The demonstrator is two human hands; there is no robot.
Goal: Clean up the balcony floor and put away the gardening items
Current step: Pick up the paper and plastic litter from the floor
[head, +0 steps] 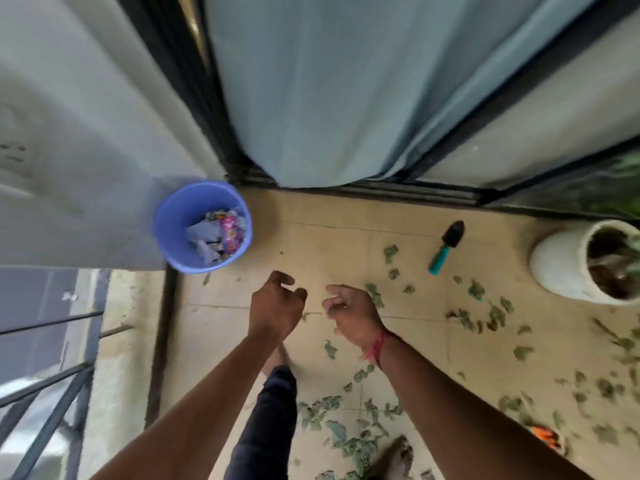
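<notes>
Dry green leaves (349, 420) lie scattered over the beige balcony floor (332, 244), mostly to the right and near my feet. A small trowel (446, 247) with a teal handle and dark blade lies on the floor at upper right. A blue bin (173, 223) holding wrappers and paper stands in the far left corner. My left hand (277, 304) and my right hand (349, 311) hang side by side above the floor with loosely curled fingers, holding nothing. A red thread is tied round my right wrist.
A white plant pot (557, 265) with soil stands at the right edge. A pale blue curtain (346, 98) hangs behind a dark sliding door track ahead. A metal railing (45, 375) runs along the left. Something orange (547, 436) lies at lower right.
</notes>
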